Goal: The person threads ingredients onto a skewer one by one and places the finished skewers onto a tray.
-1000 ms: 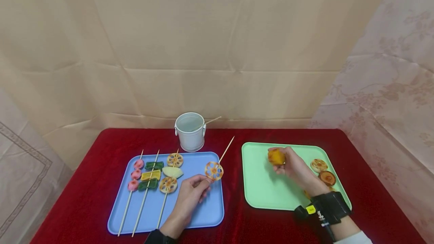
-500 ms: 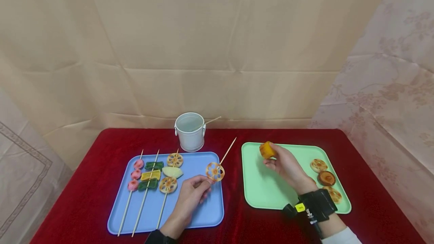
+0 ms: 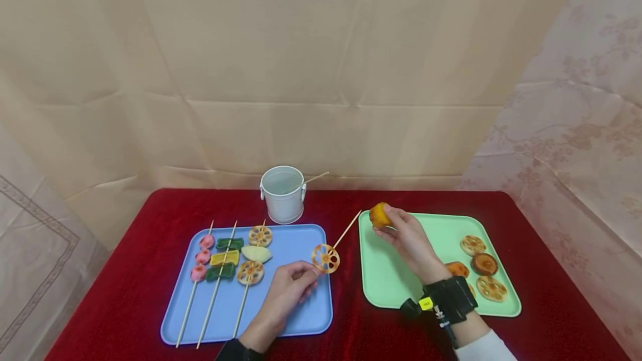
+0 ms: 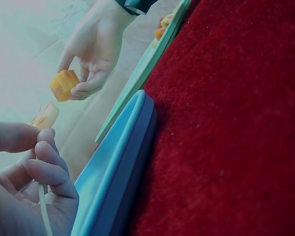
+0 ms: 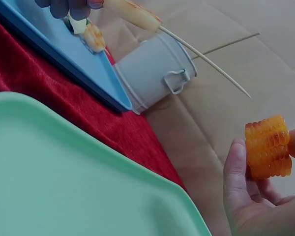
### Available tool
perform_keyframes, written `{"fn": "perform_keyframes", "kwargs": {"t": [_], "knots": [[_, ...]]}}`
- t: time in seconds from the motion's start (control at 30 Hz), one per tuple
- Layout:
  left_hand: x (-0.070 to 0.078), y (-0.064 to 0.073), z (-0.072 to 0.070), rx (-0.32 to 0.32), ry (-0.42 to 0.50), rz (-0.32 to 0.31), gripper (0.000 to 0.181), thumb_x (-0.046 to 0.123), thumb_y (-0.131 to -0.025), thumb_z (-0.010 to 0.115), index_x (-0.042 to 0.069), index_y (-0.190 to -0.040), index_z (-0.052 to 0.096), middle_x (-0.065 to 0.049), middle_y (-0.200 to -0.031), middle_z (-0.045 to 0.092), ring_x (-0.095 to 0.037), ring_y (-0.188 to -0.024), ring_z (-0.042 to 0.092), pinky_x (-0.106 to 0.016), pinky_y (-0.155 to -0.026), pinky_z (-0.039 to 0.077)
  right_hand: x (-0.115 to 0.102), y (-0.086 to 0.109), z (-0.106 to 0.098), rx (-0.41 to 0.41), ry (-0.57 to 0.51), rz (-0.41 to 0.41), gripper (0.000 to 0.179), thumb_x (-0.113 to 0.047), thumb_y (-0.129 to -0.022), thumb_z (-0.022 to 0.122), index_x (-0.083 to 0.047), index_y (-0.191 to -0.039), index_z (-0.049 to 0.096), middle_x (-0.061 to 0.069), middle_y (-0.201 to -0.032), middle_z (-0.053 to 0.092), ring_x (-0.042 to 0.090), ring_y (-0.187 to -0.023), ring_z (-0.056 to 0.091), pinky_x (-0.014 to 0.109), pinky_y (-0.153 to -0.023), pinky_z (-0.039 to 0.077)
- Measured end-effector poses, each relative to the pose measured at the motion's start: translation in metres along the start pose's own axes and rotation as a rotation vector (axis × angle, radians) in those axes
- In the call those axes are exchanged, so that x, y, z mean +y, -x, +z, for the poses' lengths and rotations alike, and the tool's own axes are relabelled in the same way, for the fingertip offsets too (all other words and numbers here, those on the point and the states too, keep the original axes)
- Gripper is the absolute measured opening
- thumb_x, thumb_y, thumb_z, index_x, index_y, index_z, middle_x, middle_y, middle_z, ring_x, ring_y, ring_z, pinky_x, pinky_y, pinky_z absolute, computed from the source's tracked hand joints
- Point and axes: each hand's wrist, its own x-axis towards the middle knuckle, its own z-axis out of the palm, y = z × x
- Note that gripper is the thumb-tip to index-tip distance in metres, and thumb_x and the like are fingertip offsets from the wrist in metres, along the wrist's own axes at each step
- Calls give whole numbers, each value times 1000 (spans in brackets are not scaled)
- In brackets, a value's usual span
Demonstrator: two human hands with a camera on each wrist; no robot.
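Head view shows two hands at work over a red tabletop (image 3: 348, 299). The left hand (image 3: 290, 294) is over the blue tray (image 3: 316, 311), with its fingers curled in. It holds a thin stick (image 3: 346, 230) with one round slice (image 3: 318, 253) on it, and its thumb and fingertips pinch close by the slice's edge. The sharp end of the stick points up and to the right. The right hand (image 3: 412, 245) pinches a chunk of yellow corn (image 3: 379, 215) between its thumb and fingers. The corn is up above the far left corner of the green tray (image 3: 386, 280). It is near the tip of the stick, but the two are apart. On the blue tray lie three full sticks: one with pink balls (image 3: 198, 273), one with green and yellow bits (image 3: 224, 258), and one with two holey slices and a pale piece (image 3: 256, 254). On the right side of the green tray are more round slices (image 3: 491, 288), a brown round piece (image 3: 484, 264) and an orange piece (image 3: 457, 269). Behind the blue tray stands a white bucket (image 3: 284, 206), with another stick (image 3: 317, 176) leaning out to the right.
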Motion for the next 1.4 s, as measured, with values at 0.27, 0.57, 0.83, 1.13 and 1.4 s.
{"fn": "perform_keyframes", "kwargs": {"t": [0.27,0.57,0.83,1.13,1.4], "knots": [[-3,0,2,-41,-6,21,21,11,-93,69,-8,-101,72,1,-68,60,-7,-56,48,-18,-48,36,7,-6,9,30,-3,-11,51,-32,-108,57,6,-138,42,10,-117,56,16,-91,66,24,-88,56],[-3,1,4,-61,-10,23,20,9,-93,69,-10,-100,71,1,-69,61,-6,-57,48,-18,-48,36,9,-7,14,15,5,-20,51,-33,-108,56,6,-138,42,12,-119,55,17,-93,66,24,-89,56],[-6,0,5,-63,-25,9,20,10,-93,68,-9,-100,72,2,-68,61,-7,-58,49,-19,-48,37,10,-6,12,19,-7,-23,49,-33,-108,55,5,-136,43,12,-117,56,16,-92,66,24,-89,56],[-5,1,5,-58,-19,2,20,10,-94,68,-8,-100,72,2,-67,59,-8,-56,49,-19,-47,36,10,-5,13,4,32,-92,39,-22,-106,61,1,-134,46,8,-111,62,16,-90,67,24,-84,57],[-5,3,5,-30,-69,64,21,15,-97,70,-5,-104,75,-1,-69,61,-10,-53,52,-21,-51,38,10,0,19,-23,157,-75,49,-24,-104,65,8,-138,49,10,-118,62,14,-102,65,23,-88,55]]}}
